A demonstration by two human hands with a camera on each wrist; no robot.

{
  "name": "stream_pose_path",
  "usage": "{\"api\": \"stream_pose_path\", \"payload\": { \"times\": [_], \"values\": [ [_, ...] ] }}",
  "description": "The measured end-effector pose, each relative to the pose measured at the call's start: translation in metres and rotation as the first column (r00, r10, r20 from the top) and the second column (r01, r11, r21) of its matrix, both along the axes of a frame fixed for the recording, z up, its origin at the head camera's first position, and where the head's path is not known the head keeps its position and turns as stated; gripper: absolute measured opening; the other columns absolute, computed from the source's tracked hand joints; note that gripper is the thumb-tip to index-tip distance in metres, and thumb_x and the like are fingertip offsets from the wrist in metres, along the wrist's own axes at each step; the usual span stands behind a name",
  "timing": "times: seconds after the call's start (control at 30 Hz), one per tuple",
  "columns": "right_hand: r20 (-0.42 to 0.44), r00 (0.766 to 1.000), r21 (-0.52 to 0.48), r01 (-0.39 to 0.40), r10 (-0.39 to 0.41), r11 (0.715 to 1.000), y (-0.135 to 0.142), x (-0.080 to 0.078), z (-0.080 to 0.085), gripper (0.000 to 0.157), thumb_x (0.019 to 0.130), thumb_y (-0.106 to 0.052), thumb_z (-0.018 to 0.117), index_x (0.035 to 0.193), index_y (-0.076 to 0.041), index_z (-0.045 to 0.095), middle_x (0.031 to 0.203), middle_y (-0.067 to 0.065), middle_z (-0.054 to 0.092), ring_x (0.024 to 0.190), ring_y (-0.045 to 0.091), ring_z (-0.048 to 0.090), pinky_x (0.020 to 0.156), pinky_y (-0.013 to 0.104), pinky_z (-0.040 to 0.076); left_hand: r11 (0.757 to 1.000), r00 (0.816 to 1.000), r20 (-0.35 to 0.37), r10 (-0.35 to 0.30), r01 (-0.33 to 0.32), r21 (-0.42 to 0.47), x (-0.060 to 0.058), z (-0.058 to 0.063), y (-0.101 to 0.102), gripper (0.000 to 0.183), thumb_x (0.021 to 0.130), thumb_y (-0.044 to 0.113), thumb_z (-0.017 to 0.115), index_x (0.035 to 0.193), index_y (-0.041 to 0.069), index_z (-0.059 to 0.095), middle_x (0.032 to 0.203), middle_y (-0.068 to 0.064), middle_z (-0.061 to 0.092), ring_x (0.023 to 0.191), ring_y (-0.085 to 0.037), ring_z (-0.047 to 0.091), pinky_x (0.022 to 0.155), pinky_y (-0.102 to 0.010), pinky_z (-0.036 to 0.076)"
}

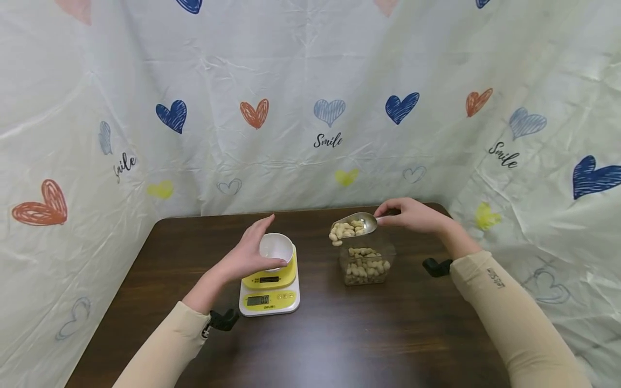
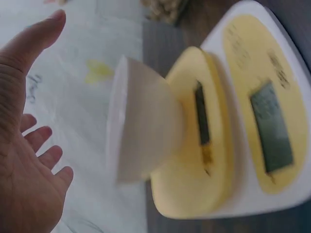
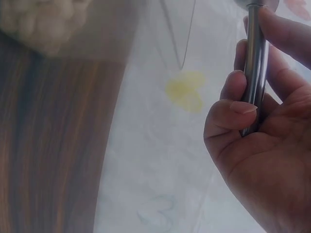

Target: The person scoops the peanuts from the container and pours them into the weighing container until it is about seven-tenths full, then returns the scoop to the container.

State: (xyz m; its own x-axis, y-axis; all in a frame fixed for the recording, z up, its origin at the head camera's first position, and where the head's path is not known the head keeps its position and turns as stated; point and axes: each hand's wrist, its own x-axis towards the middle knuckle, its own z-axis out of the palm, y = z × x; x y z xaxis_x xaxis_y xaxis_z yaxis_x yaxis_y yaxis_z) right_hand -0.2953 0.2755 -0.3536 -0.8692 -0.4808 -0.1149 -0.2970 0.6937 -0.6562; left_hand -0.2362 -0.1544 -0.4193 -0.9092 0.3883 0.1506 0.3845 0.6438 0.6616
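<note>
A white bowl (image 1: 276, 247) stands on the yellow plate of a kitchen scale (image 1: 269, 302), whose display appears to read zero. Beside the bowl is my left hand (image 1: 249, 252), thumb and fingers spread; in the left wrist view a gap separates the hand (image 2: 34, 141) from the bowl (image 2: 146, 121). My right hand (image 1: 412, 215) grips the handle of a metal scoop (image 1: 370, 222), and the handle (image 3: 255, 73) lies within its curled fingers. Peanuts (image 1: 346, 229) fill the scoop, some at its lip. Below it is a clear plastic container (image 1: 366, 280) holding more peanuts.
The dark wooden table (image 1: 339, 339) carries the scale on the left and the container on the right. A white curtain (image 1: 291, 172) printed with hearts hangs behind the table and along both sides.
</note>
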Motion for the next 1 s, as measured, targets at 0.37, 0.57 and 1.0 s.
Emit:
{"api": "stream_pose_path", "payload": {
  "times": [0.37, 0.57, 1.0],
  "values": [
    [0.041, 0.998, -0.057, -0.040, 0.043, 0.998, -0.041, -0.008, -0.002, 0.030, 0.085, -0.047, 0.063, 0.107, -0.026, 0.064, 0.113, -0.004, 0.058, 0.103, 0.019, 0.052, 0.084, 0.044, 0.043, 0.998, 0.996, 0.066, 0.057, -0.056, -0.008, -0.002, -0.030, -0.023, 0.114, 0.060, 0.061, 0.077, 0.149, 0.028, 0.014, 0.150, 0.000, 0.017, 0.137, -0.024, 0.013, 0.103, -0.052, 0.025],
    [0.065, 0.995, -0.073, -0.077, 0.082, 0.994, -0.062, -0.014, -0.007, 0.031, 0.084, -0.048, 0.063, 0.106, -0.027, 0.064, 0.112, -0.005, 0.058, 0.103, 0.019, 0.053, 0.086, 0.046, 0.042, 0.997, 0.994, 0.074, 0.080, -0.079, -0.012, -0.005, -0.045, -0.028, 0.117, 0.059, 0.063, 0.077, 0.149, 0.025, 0.013, 0.151, -0.001, 0.016, 0.137, -0.026, 0.012, 0.103, -0.052, 0.024],
    [0.045, 0.995, -0.062, -0.085, 0.088, 0.994, -0.099, -0.020, -0.009, 0.027, 0.087, -0.043, 0.062, 0.108, -0.025, 0.064, 0.112, -0.006, 0.059, 0.103, 0.019, 0.054, 0.083, 0.041, 0.043, 0.995, 0.987, 0.126, 0.100, -0.101, 0.000, -0.009, -0.062, -0.032, 0.119, 0.059, 0.062, 0.078, 0.149, 0.016, 0.016, 0.148, -0.007, 0.024, 0.134, -0.030, 0.017, 0.101, -0.053, 0.025]
  ]
}}
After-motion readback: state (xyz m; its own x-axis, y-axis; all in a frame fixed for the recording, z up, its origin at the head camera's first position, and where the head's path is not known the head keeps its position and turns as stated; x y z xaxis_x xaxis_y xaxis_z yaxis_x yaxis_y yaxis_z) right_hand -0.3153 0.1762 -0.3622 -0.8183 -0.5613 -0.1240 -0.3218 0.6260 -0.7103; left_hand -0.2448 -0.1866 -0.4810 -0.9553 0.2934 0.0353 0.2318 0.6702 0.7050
